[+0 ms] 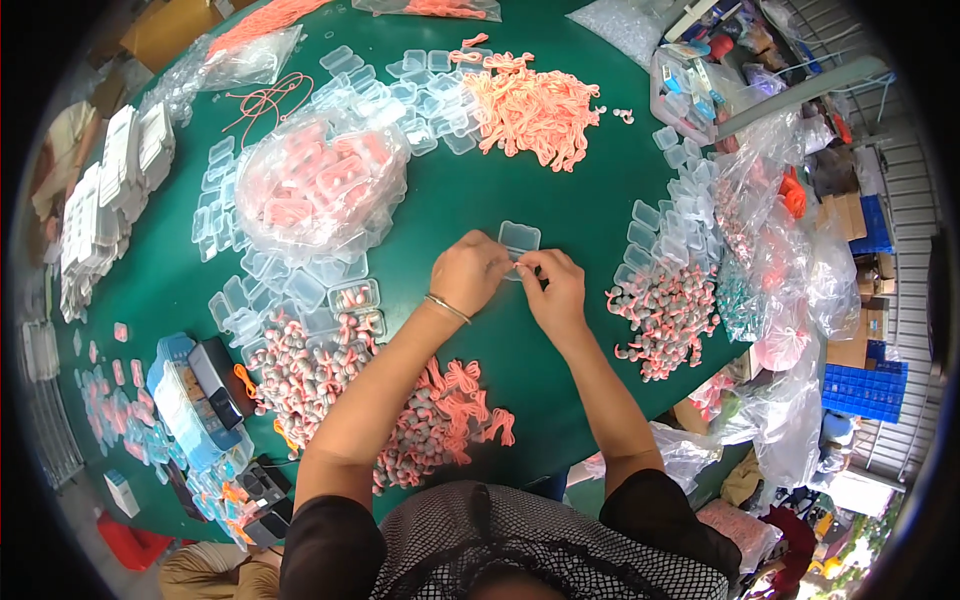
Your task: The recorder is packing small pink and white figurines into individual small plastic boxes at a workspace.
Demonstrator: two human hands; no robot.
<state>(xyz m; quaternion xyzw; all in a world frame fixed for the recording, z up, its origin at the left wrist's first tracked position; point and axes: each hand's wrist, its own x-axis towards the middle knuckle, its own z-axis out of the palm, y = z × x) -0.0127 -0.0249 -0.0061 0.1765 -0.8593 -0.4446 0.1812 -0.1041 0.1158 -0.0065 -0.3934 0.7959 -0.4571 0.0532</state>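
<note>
Both my hands meet over the middle of the green table (pixel 560 200). My left hand (pixel 466 272), with a thin bracelet on the wrist, and my right hand (pixel 553 287) pinch a small clear plastic box (pixel 519 240) whose lid stands open behind my fingers. What lies inside the box is hidden by my fingertips. A heap of small grey and pink pieces with pink cords (pixel 430 410) lies just in front of my left forearm.
Loose clear boxes (pixel 300 290) and a bag of filled ones (pixel 320 180) sit at left. A pile of pink cords (pixel 530 105) lies at the back. More grey and pink pieces (pixel 665 315) and plastic bags (pixel 790 260) crowd the right edge.
</note>
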